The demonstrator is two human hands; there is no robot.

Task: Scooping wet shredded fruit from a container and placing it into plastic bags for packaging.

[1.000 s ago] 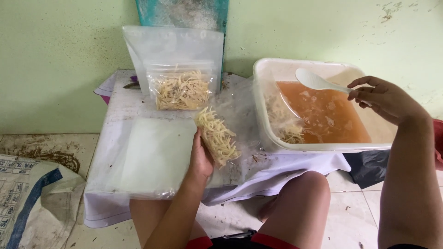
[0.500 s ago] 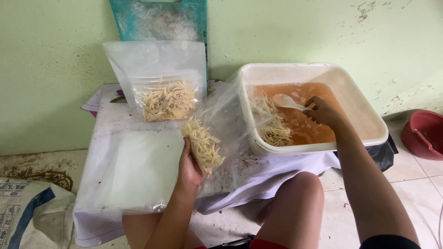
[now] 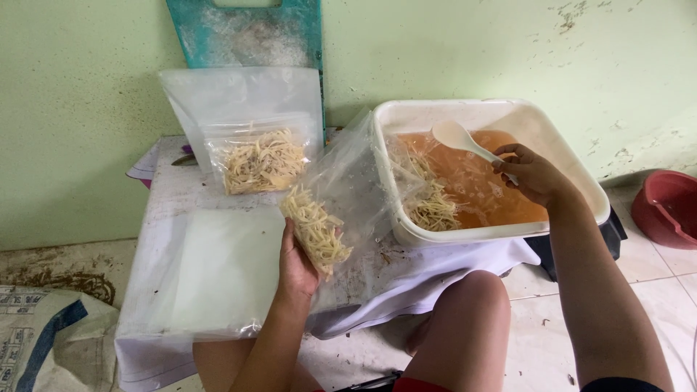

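The left hand (image 3: 299, 265) grips a clear bag (image 3: 341, 196) of pale noodle strips at the surface's front edge, its mouth tilted toward the white tub (image 3: 406, 234) at the right edge. There the right hand (image 3: 534, 174), nearer the tub, holds a white spoon (image 3: 457, 136) above orange liquid.

Both forearms bare, no sleeves in view, no watch or rings showing on the left hand (image 3: 298, 265) or the right hand (image 3: 534, 174). Knees bare too. At the bottom edge, a strip of red cloth with dark fabric beside it.
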